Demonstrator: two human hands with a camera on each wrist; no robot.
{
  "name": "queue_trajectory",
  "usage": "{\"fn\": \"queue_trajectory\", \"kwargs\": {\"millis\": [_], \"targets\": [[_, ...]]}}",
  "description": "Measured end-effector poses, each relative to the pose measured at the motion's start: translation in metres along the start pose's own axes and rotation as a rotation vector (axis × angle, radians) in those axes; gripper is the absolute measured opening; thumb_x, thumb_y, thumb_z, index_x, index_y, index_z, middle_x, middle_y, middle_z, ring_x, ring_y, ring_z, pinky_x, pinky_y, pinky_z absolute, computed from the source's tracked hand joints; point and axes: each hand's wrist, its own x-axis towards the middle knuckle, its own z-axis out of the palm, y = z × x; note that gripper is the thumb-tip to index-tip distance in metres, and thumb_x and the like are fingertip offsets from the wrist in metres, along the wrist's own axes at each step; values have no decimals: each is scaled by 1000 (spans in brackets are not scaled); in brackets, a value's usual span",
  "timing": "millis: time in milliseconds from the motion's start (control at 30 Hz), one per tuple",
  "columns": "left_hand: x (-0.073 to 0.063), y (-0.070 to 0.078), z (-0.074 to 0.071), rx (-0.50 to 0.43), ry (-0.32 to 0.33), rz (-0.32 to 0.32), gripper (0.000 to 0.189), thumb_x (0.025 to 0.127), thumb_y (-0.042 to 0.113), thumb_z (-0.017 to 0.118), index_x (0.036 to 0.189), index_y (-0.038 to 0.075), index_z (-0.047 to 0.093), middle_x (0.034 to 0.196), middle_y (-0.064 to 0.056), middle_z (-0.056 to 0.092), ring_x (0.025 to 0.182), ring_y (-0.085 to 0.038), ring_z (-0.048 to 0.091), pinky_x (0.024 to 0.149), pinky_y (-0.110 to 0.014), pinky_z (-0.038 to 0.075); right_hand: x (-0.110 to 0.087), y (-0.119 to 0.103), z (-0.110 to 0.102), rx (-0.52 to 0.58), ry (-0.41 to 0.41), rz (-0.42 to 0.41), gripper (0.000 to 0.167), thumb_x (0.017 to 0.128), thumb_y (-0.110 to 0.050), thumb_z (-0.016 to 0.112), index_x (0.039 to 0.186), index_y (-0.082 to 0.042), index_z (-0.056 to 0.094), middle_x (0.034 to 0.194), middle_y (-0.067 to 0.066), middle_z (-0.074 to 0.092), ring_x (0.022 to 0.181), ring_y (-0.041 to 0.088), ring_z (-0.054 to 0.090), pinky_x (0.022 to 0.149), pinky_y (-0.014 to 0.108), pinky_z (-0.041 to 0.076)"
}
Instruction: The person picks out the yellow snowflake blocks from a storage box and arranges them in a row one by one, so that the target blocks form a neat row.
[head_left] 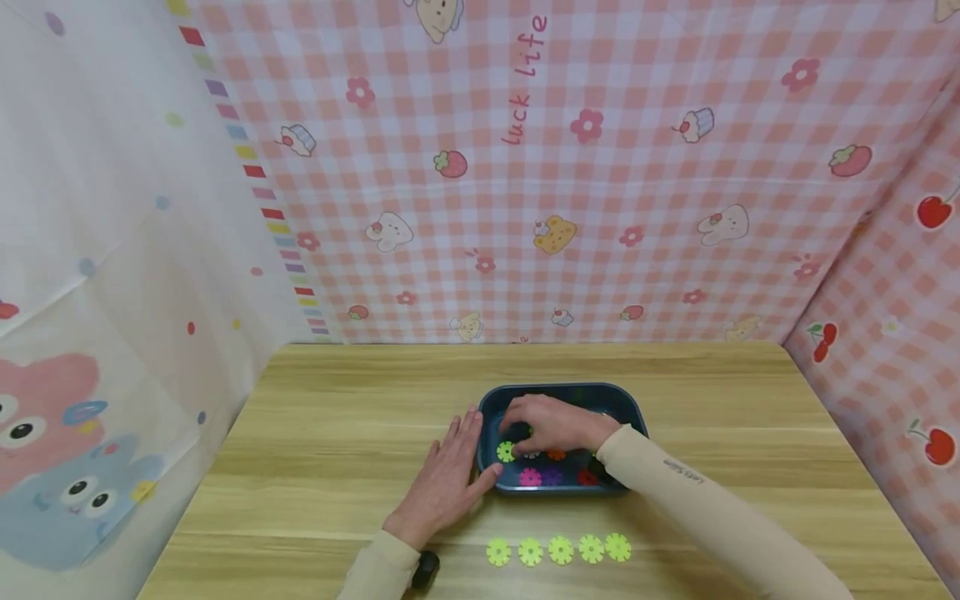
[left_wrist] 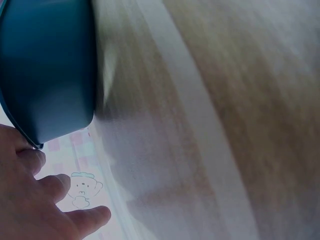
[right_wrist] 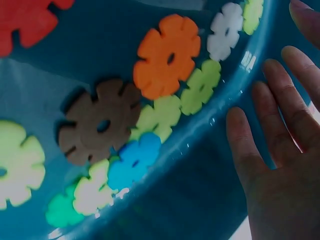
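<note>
A dark blue basin [head_left: 562, 490] stands on the wooden table. Inside it lie flower-shaped notched plastic discs in several colours; the right wrist view shows an orange disc [right_wrist: 167, 57], a brown disc [right_wrist: 102, 122] and a blue disc [right_wrist: 134, 161]. My right hand [head_left: 558, 423] reaches down into the basin, close by a yellow-green disc [head_left: 506, 452] at its left end. Its fingers [right_wrist: 280, 110] are loosely extended along the inner wall, with nothing visible between them. Against the basin's left rim rests my left hand [head_left: 442, 482], fingers straight and thumb at the near corner.
In front of the basin, several yellow-green discs [head_left: 560, 550] form a row on the wooden table [head_left: 360, 433]. A pink checked cloth [head_left: 480, 208] hangs behind the table, and a white patterned cloth [head_left: 112, 250] hangs at the left.
</note>
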Motion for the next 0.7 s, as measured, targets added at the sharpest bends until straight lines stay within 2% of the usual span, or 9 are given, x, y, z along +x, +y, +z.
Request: {"fn": "queue_trajectory", "kwargs": {"millis": [300, 700], "targets": [[1, 0, 0, -6, -2, 7, 82, 107, 58, 41, 166, 7, 16, 174, -9, 11, 157, -37, 16, 118, -68, 28, 6, 0, 12, -13, -4, -20, 34, 90, -27, 83, 120, -11, 76, 118, 0, 67, 108, 15, 60, 102, 36, 52], [1, 1, 0, -26, -2, -7, 80, 108, 52, 46, 166, 7, 16, 174, -7, 10, 157, -36, 16, 118, -67, 27, 8, 2, 18, -40, -2, -21, 30, 89, -26, 84, 115, -14, 77, 114, -2, 64, 104, 13, 58, 99, 34, 52]]}}
